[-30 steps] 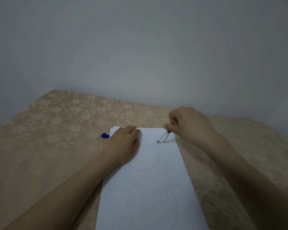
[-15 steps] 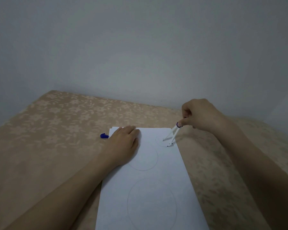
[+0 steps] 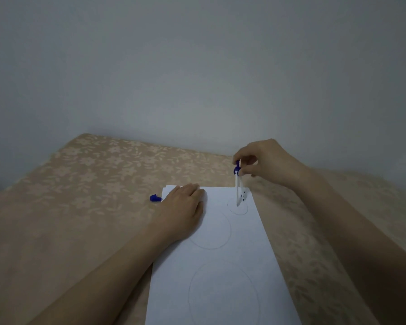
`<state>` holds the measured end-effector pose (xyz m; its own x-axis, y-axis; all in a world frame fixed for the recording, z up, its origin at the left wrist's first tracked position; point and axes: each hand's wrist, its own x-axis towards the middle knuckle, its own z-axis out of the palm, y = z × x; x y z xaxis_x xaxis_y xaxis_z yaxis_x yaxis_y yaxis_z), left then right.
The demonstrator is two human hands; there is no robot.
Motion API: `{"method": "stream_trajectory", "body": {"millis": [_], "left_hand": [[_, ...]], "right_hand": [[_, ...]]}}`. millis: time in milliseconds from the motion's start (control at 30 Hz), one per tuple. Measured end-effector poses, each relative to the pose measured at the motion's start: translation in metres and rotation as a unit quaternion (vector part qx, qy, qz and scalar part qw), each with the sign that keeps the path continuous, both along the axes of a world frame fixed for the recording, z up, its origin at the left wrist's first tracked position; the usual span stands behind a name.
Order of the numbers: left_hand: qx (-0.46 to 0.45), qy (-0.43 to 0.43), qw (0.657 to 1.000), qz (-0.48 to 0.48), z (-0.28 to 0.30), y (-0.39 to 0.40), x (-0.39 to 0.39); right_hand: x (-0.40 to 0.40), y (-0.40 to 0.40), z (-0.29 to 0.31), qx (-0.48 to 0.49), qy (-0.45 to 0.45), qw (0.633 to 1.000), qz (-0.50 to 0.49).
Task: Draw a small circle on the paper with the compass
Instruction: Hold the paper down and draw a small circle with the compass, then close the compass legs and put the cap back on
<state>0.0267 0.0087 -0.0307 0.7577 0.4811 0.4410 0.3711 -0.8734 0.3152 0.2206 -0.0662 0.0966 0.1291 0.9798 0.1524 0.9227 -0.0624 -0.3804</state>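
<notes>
my right hand (image 3: 268, 161) grip has swung the blue-topped white plastic compass (image 3: 239, 186) upright on the white paper sheet (image 3: 220, 266); the small pencilled circle (image 3: 237, 207) looks nearly closed. left hand (image 3: 182, 213) lies flat, holding nothing.

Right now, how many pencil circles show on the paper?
3. A small circle under the compass at the far right corner, a medium circle partly hidden beneath the left hand, and a large circle nearest the camera.

The right hand (image 3: 271, 161) has swung the compass (image 3: 239, 186) upright, its small circle (image 3: 238, 207) nearly closed.
</notes>
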Motion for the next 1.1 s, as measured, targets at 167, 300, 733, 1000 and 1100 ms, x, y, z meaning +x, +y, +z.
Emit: {"method": "stream_trajectory", "body": {"millis": [167, 300, 733, 1000, 1100], "left_hand": [[-0.032, -0.006, 0.999, -0.013, 0.003, -0.001, 0.0], [-0.188, -0.065, 0.98, 0.003, 0.008, 0.004, -0.003], [-0.51, -0.175, 0.839, -0.065, 0.035, -0.024, 0.018], [-0.556, -0.275, 0.783, 0.045, 0.021, -0.023, 0.019], [-0.552, -0.315, 0.77, 0.06, 0.019, -0.02, 0.015]], "right_hand": [[-0.002, -0.017, -0.01, 0.011, 0.102, 0.995, 0.015], [0.005, -0.034, -0.016, 0.09, 0.29, 0.952, -0.038], [-0.016, -0.04, -0.062, 0.154, 0.593, 0.783, -0.107], [-0.024, -0.036, -0.092, 0.118, 0.631, 0.761, -0.096], [-0.027, -0.037, -0.096, 0.087, 0.603, 0.789, -0.077]]}}
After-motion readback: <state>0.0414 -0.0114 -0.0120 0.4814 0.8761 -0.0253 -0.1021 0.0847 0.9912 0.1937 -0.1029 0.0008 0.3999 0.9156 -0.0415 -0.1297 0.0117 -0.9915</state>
